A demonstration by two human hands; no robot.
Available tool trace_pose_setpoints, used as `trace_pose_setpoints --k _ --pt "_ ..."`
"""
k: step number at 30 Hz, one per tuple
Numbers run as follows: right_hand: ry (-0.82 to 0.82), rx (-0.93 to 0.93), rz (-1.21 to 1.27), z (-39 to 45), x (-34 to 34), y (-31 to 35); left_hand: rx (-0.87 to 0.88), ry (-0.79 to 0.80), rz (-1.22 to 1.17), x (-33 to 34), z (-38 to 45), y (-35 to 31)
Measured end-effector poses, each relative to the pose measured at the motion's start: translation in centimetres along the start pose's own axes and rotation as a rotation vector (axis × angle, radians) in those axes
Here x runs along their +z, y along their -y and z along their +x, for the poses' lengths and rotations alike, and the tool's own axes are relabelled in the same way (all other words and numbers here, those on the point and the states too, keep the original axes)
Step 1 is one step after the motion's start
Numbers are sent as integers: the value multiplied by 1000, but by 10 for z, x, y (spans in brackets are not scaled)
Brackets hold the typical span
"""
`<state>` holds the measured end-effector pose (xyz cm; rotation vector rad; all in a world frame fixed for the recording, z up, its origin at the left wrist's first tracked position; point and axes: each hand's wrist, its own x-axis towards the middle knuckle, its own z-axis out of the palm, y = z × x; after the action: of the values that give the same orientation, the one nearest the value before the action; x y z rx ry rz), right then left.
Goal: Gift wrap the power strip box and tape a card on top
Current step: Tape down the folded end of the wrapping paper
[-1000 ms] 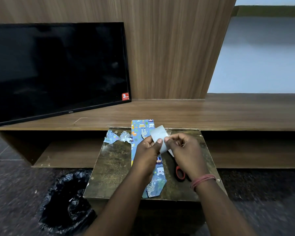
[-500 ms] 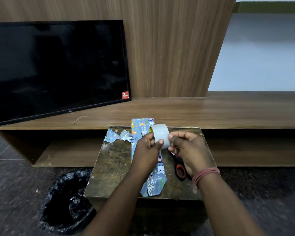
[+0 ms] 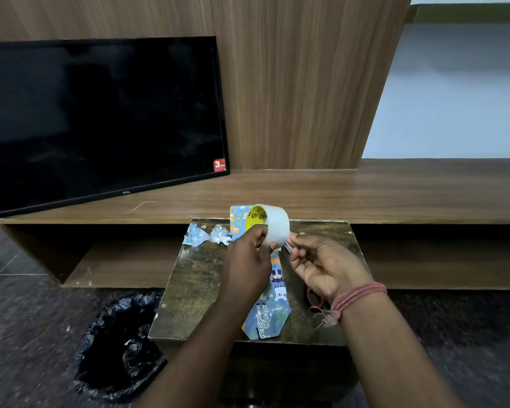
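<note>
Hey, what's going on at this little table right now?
A person is gift wrapping. The left hand grips a roll of clear tape held above the wrapped box, which lies on the small table. The right hand is at the roll's edge, fingertips pinched as if picking at the tape's end; whether it has hold of the end is hard to tell. Paper scraps sit at the table's far left corner, and red-handled scissors lie partly hidden under the right hand.
</note>
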<state>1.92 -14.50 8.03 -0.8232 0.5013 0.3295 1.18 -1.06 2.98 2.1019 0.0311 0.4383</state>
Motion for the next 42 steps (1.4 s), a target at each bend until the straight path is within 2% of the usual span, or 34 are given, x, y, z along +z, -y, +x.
trace_pose_setpoints --k 5,11,16,19,23,24,27,31,37,42 --pt "95 136 196 -15 10 7 43 -84 61 -2 0 0" --pt "248 182 133 -36 23 8 -17 -202 -27 -13 3 2" --pt "206 145 23 -34 25 -3 -23 -206 -113 -12 10 4" --pt "182 139 -28 -31 26 -10 -118 -152 -99 -6 8 5" --pt "182 107 -70 -29 27 -9 -161 -84 -359 -8 5 -7" --pt "177 96 -69 -29 27 -9 -211 -63 -447 -10 6 -9" --pt "177 68 -57 -29 28 -8 -410 38 -908 -14 10 -16" --pt "170 71 -84 -26 28 -12 -517 17 -1158 -15 12 -16" --pt "117 55 -187 -22 23 -13 -604 -33 -1380 -21 18 -21" --pt "120 78 -221 -21 24 -16 -534 -57 -1290 -22 19 -19"
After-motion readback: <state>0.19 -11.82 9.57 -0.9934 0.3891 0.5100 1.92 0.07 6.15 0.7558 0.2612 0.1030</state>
